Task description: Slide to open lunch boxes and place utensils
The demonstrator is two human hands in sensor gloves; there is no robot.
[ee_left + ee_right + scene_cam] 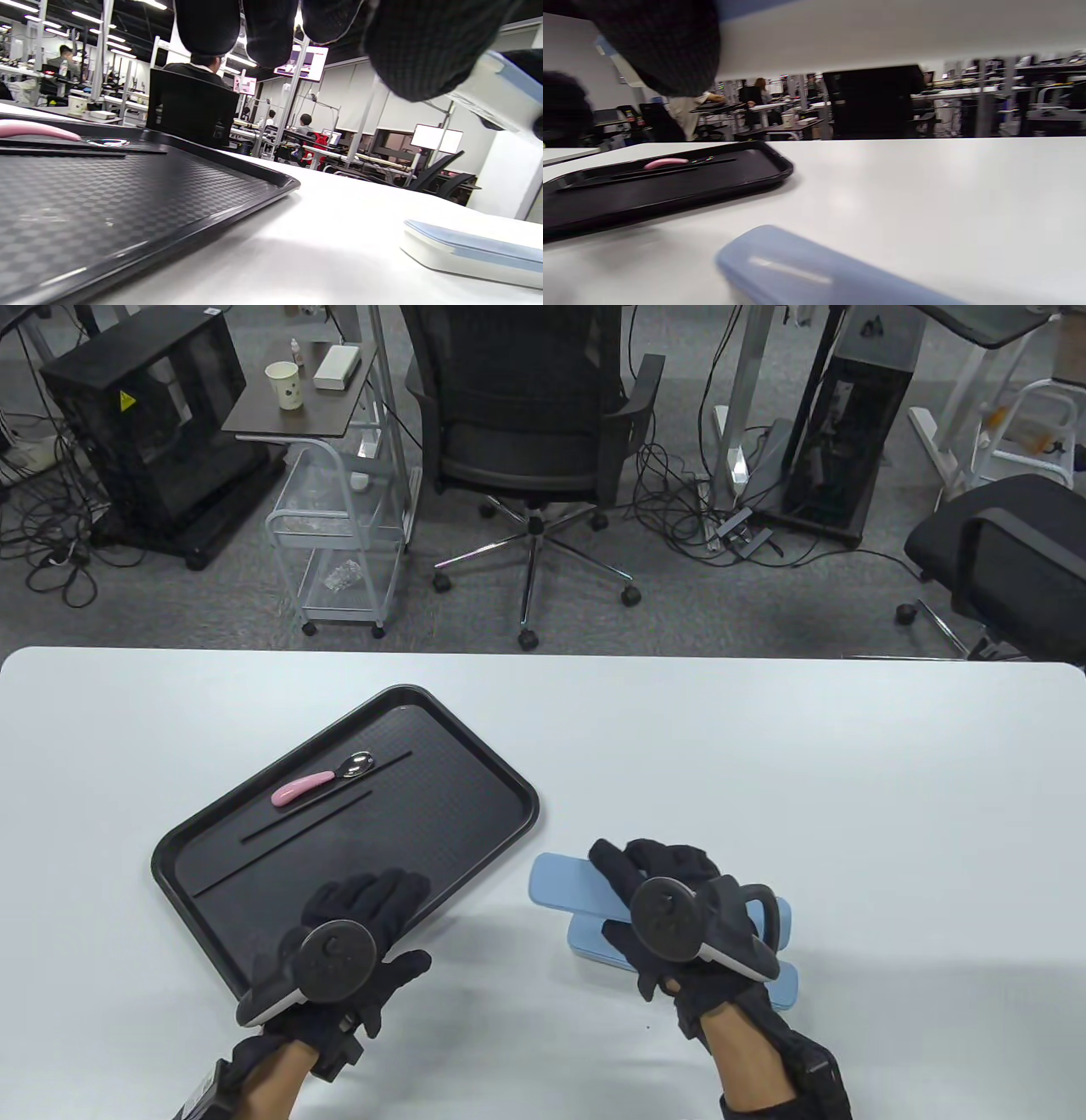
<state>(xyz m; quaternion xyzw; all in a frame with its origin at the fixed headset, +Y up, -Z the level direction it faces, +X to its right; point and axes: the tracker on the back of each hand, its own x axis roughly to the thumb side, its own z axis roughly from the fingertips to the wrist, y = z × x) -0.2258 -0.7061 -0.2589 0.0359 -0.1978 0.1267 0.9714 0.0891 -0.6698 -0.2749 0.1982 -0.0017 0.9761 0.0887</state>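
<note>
A black tray (512, 785) lies at the left. On it are a pink-handled spoon (312, 786) and black chopsticks (307, 817). My left hand (383, 914) hovers over the tray's near corner, fingers spread and empty. My right hand (646, 884) grips a long light-blue lunch box (558, 884) and holds it above a second blue lunch box (786, 986) that lies on the table. In the right wrist view the held box (882, 34) is at the top and the lower box (806, 271) is at the bottom. The left wrist view shows the lower box (466, 250).
The white table (848, 780) stretches wide to the right and behind the boxes. Its far edge borders an office floor with a black chair (530, 415) and a small cart (339, 534).
</note>
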